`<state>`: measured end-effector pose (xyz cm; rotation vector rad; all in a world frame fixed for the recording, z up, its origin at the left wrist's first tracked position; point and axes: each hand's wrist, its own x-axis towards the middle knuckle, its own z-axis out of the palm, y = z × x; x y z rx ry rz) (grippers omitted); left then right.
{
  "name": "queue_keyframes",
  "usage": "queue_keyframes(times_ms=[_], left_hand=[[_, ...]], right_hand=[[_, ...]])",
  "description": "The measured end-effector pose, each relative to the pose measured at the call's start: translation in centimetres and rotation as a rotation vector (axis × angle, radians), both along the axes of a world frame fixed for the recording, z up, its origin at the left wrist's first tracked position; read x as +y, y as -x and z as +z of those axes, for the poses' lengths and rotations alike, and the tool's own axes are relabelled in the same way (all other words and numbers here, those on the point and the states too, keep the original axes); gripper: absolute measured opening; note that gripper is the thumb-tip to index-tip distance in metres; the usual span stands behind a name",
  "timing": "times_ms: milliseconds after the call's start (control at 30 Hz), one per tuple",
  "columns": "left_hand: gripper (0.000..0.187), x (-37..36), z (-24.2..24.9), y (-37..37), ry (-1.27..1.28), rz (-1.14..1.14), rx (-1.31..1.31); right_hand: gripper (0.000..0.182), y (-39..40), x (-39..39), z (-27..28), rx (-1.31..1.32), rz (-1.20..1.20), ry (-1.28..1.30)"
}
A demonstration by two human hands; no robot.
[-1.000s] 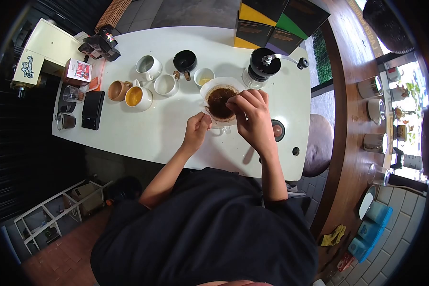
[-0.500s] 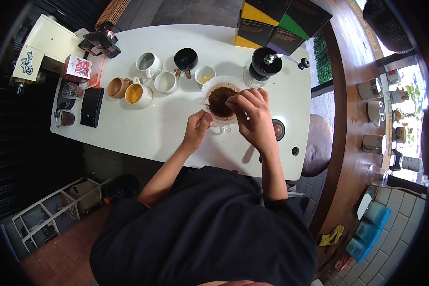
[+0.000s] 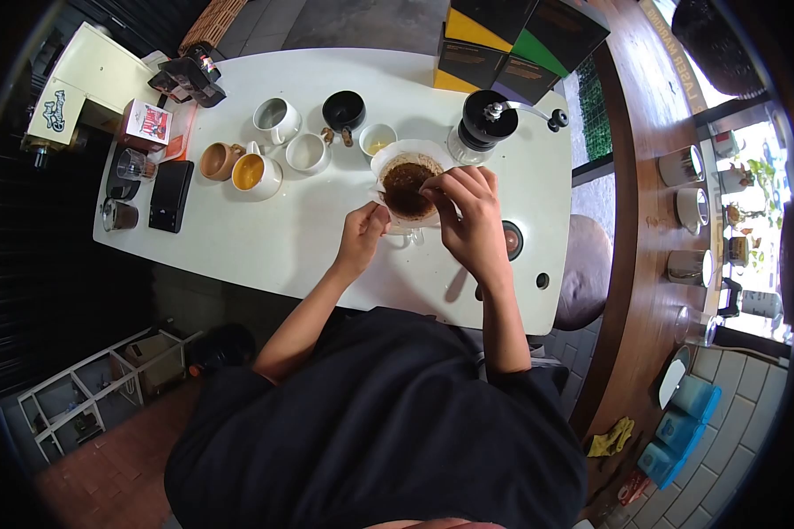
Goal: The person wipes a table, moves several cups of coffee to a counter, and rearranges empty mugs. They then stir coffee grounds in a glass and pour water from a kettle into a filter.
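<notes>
A coffee dripper lined with a white paper filter (image 3: 385, 161) stands near the table's middle, with wet dark coffee grounds (image 3: 403, 187) inside. My left hand (image 3: 362, 240) is closed at the dripper's near left edge, thumb and fingers pressed together on it. Over the right side of the filter, my right hand (image 3: 469, 212) is pinched with its fingertips above the grounds. Whatever that pinch may hold is too small or hidden to make out. Part of a clear glass vessel (image 3: 415, 236) shows below the dripper.
Behind the dripper are a small white cup (image 3: 378, 141) and a hand grinder (image 3: 481, 132). Several cups, including a black cup (image 3: 344, 109), a white mug (image 3: 258, 174) and a brown cup (image 3: 220, 161), stand left. A black scale (image 3: 171, 196) lies farther left; boxes (image 3: 476, 63) are stacked at the back.
Both hands stay at the dripper, and the right fingertips shift only slightly over the grounds. The whole view has moved a little.
</notes>
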<state>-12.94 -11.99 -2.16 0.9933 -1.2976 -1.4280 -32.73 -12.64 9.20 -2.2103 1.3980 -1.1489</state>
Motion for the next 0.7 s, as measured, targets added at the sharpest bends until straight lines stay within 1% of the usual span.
queue_keyframes(times_ms=[100,200,267,400,467,567,700], left_hand=[[0.044,-0.1,-0.3,-0.2,0.007,-0.024,-0.001],[0.045,0.0,-0.5,-0.2,0.040,-0.014,0.010],[0.045,-0.2,-1.0,-0.5,0.041,-0.021,0.008],[0.046,-0.1,0.0,-0.2,0.015,-0.013,-0.011],[0.046,0.0,0.2,-0.1,0.014,-0.002,-0.033],[0.045,0.0,0.6,0.0,0.006,0.010,-0.050],[0.044,0.0,0.8,0.1,-0.005,0.017,-0.051]], right_hand=[[0.014,0.0,0.0,0.1,-0.024,-0.042,0.027],[0.012,0.2,0.0,0.0,0.031,-0.039,0.045],[0.011,0.2,0.0,0.0,-0.024,-0.012,0.005],[0.011,0.1,0.0,-0.1,-0.034,-0.045,0.050],[0.011,0.2,0.1,-0.1,0.035,-0.012,0.011],[0.012,0.1,0.1,-0.2,-0.010,-0.022,0.011],[0.014,-0.1,0.0,-0.3,0.010,-0.056,0.058]])
